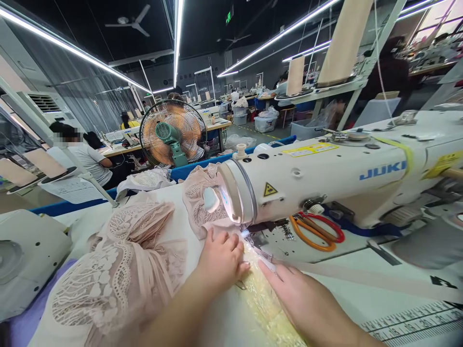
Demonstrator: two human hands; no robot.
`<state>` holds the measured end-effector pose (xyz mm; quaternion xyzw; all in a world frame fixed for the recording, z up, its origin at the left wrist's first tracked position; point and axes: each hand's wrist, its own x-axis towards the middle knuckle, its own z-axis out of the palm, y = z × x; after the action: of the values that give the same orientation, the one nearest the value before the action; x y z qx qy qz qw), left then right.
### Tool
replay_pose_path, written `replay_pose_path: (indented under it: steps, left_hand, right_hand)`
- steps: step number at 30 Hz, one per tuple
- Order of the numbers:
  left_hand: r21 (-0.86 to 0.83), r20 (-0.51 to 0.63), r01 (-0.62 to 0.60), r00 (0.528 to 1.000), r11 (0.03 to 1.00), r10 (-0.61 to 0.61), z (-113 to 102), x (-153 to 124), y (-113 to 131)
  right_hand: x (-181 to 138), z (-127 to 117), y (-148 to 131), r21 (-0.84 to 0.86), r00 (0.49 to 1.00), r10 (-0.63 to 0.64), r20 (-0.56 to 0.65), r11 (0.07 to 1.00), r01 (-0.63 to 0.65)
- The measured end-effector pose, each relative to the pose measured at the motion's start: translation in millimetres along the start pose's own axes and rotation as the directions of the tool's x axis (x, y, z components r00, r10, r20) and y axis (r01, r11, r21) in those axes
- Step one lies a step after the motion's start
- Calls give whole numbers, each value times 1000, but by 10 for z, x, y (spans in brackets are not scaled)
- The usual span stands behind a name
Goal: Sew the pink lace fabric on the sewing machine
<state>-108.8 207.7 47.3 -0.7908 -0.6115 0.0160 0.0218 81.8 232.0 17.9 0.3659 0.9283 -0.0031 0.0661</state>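
A white sewing machine (282,180) reaches in from the right, its lit needle area just beyond my hands. My left hand (221,258), fingers curled and close together, grips the near edge of a pinkish-beige lace garment (197,197) beside the needle. That garment runs back behind the machine head. My right hand (298,294) lies to the right of the needle, thumb and fingers closed round a pale narrow strip (266,260); its fingertips are partly hidden. Between both hands, a yellow, shiny plastic-covered piece (258,303) lies on the white table (217,318).
More beige lace garments (108,270) are heaped on the left. Orange-and-red-handled scissors (318,233) lie under the machine arm. A ruler scale (415,320) marks the front right. Beyond stand a large fan (173,132), thread cones (295,76) and a seated person (87,156).
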Motion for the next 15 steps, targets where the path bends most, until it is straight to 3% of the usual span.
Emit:
replay_pose_path:
  steps: [5, 8, 12, 15]
  left_hand:
    - [9, -83, 104, 991, 995, -103, 20, 4, -51]
    - [33, -152, 235, 962, 972, -227, 32, 8, -92]
    - [-48, -181, 466, 866, 884, -466, 23, 16, -169]
    - [-188, -86, 599, 779, 778, -621, -15, 71, -299]
  right_hand:
    - [-78, 132, 54, 172, 990, -22, -140, 984, 46]
    - [-87, 99, 56, 244, 992, 0, -130, 969, 32]
    - [-79, 60, 51, 289, 992, 1, -124, 957, 35]
    - [-55, 122, 72, 305, 982, -23, -186, 949, 80]
